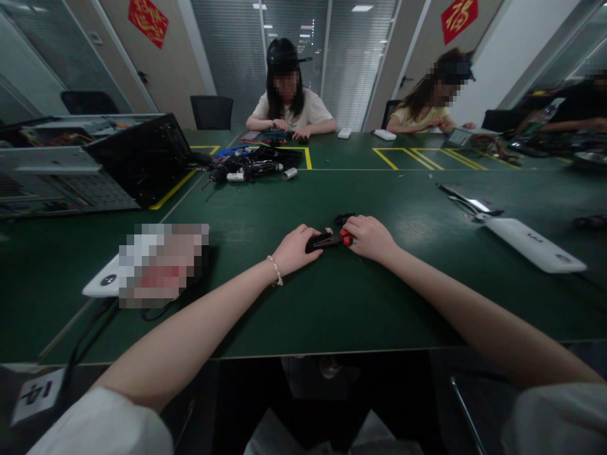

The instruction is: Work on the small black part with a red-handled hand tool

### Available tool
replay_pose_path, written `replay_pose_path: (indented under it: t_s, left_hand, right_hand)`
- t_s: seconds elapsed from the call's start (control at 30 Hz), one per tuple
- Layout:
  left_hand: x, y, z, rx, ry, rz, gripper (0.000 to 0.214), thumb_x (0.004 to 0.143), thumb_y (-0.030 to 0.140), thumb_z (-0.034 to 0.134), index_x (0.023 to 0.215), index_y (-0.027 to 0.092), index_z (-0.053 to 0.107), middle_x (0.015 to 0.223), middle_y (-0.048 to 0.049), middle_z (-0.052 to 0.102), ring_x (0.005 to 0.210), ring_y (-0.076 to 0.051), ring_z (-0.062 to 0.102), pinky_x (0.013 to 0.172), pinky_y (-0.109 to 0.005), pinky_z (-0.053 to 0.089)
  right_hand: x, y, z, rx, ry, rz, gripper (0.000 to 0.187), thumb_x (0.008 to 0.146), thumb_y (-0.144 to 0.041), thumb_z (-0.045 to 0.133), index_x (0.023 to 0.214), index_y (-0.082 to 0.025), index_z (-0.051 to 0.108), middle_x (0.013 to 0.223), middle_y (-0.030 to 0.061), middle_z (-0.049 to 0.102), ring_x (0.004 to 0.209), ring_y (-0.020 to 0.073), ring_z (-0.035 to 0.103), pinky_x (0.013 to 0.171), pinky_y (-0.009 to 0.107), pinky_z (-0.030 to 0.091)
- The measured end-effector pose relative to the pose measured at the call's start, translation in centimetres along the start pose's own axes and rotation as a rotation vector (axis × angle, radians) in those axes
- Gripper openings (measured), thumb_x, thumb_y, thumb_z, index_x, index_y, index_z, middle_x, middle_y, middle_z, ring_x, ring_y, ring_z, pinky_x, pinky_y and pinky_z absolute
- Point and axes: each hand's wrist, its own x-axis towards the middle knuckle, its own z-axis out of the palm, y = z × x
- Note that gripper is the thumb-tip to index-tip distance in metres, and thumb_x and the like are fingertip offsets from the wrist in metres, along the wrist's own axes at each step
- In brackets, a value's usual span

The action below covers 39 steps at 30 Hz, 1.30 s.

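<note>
My right hand [372, 238] is closed around the red handles of a pair of pliers [329, 241]. The dark jaws of the pliers point left and reach a small black part [313, 244]. My left hand [296, 248], with a beaded bracelet on its wrist, pinches that black part between thumb and fingers. Its exact kind is too small and dark to make out. Just behind my right hand lies another black item [345, 218], perhaps a coiled cable, partly covered by my fingers.
An opened computer case [85, 164] stands at the far left. Tools and cables [251, 163] are heaped mid-table. White power banks lie left [102, 278] and right [535, 245], near a phone [469, 198]. Across the green table [284, 316] sit people [289, 95] at work.
</note>
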Motion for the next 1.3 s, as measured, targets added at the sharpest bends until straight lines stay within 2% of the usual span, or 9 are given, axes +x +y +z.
replay_pose_path:
  t_s: [1.3]
  left_hand:
    - [-0.05, 0.23, -0.23, -0.009, -0.011, -0.02, 0.033, 0.076, 0.03, 0.058, 0.105, 0.016, 0.056, 0.101, -0.0068, 0.054, 0.089, -0.019, 0.054, 0.079, -0.035, 0.047]
  right_hand:
    - [-0.05, -0.03, -0.15, 0.025, -0.005, -0.003, 0.02, 0.072, -0.018, 0.05, 0.089, -0.013, 0.061, 0.09, 0.0105, 0.06, 0.078, 0.0198, 0.05, 0.068, 0.031, 0.036]
